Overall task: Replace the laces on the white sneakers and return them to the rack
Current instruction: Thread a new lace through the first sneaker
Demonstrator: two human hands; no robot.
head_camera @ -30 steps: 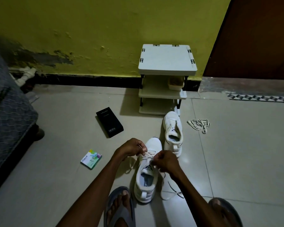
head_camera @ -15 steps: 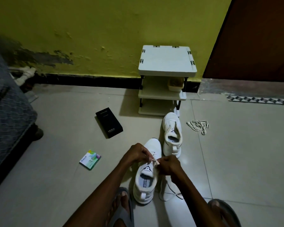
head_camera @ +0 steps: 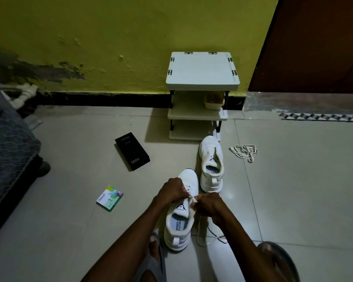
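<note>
Two white sneakers stand on the tiled floor. The near sneaker (head_camera: 179, 222) sits between my feet, toe pointing away. My left hand (head_camera: 171, 191) grips the lace on its left side over the eyelets. My right hand (head_camera: 209, 204) pinches the same white lace (head_camera: 204, 235) on the right side; its loose end trails on the floor beside the shoe. The far sneaker (head_camera: 211, 165) has no lace and stands in front of the small white three-shelf rack (head_camera: 202, 74). A loose bundle of laces (head_camera: 244, 152) lies on the floor right of that sneaker.
A black phone box (head_camera: 132, 154) and a small colourful packet (head_camera: 109, 198) lie on the floor to the left. A dark mattress edge (head_camera: 6, 147) runs along the far left. A small beige tub (head_camera: 214, 101) sits on the rack's middle shelf. My sandalled feet (head_camera: 154, 259) flank the near shoe.
Both hands drew closer together and moved toward the shoe's tongue, pulling the lace through. The sneakers and other objects stayed put.
</note>
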